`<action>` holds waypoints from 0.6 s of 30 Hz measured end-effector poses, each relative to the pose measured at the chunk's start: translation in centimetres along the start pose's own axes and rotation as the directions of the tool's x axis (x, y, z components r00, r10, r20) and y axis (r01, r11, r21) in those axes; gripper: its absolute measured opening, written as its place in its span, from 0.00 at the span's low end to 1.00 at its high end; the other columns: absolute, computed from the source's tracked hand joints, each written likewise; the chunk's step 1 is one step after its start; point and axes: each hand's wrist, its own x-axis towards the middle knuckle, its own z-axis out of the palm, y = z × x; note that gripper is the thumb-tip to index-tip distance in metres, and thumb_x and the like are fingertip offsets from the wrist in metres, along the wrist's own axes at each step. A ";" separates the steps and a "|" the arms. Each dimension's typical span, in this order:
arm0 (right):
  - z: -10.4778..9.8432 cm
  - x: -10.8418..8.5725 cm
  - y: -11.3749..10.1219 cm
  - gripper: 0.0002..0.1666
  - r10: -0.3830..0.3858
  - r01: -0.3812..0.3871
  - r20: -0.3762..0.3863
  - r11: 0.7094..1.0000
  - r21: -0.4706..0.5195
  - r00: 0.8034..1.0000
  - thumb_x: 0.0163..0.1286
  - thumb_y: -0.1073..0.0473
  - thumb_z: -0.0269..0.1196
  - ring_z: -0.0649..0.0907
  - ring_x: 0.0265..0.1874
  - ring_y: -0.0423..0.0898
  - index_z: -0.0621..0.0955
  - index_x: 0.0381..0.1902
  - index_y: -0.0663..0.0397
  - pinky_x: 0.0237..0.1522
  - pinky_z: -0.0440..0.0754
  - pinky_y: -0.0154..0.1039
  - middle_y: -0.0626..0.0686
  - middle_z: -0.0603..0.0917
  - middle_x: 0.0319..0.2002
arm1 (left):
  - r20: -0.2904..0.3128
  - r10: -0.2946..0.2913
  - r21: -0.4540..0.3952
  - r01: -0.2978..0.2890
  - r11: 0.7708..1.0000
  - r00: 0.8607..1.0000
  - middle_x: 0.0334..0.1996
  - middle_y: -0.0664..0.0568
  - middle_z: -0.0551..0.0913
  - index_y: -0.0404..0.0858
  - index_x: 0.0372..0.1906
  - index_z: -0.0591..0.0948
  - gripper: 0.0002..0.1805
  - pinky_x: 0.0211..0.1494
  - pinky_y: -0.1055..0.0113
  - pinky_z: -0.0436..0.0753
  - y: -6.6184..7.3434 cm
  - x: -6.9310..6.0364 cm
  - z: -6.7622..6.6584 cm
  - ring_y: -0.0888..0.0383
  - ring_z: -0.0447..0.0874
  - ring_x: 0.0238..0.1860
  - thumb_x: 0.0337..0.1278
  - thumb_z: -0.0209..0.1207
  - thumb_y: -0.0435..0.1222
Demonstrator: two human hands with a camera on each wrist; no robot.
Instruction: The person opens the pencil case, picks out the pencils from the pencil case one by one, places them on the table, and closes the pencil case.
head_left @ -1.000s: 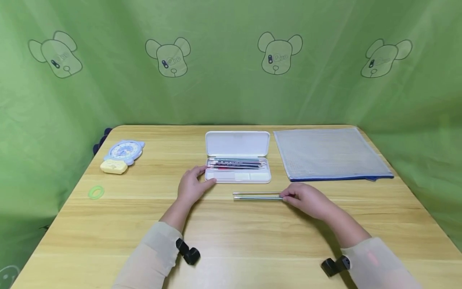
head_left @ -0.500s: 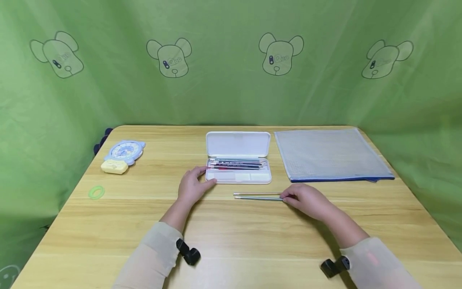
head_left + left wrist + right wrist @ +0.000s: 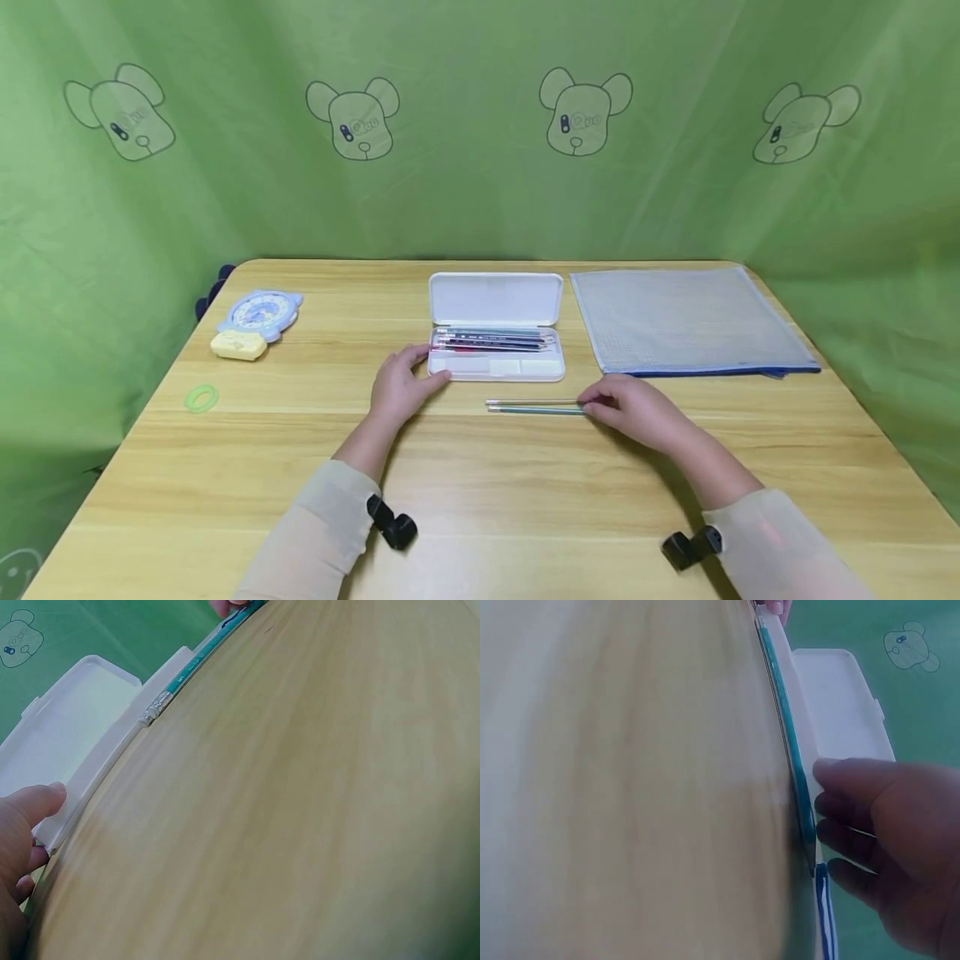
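Observation:
In the head view my left hand (image 3: 401, 387) holds the left end of an open white pencil case (image 3: 551, 372), its thumb on the front corner. Several pencils (image 3: 491, 339) lie in the case's rear compartment. Two more pencils, a green one (image 3: 536, 410) and a brownish one (image 3: 536, 402), lie nearly parallel on the table before the case. My right hand (image 3: 637, 410) is at their right end with thumb and forefinger parted. In the right wrist view its loosely bent fingers (image 3: 847, 836) stand beside the green pencil (image 3: 786, 712), not wrapped around it.
A grey mesh zip pouch (image 3: 690, 321) with a blue edge lies at the back right of the wooden table (image 3: 480, 500). On the left are a blue clock-like toy (image 3: 262, 312), a yellow block (image 3: 238, 345) and a green ring (image 3: 202, 398). A green curtain (image 3: 465, 208) hangs behind.
The two loose pencils have come closer together and more parallel. My right hand has shifted slightly left and away from me, and its thumb and forefinger have parted. The left hand stays put.

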 end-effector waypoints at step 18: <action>-0.3 8.7 -2.3 0.14 0.060 -0.064 0.043 0.991 0.120 0.997 0.70 0.58 0.61 0.81 0.46 0.50 0.84 0.49 0.57 0.54 0.81 0.50 0.56 0.85 0.45 | 0.008 -0.012 -0.005 0.012 1.000 1.000 0.60 0.45 0.81 0.36 0.62 0.77 0.34 0.82 0.55 0.53 0.1 -0.1 0.0 0.46 0.75 0.66 0.51 0.69 0.48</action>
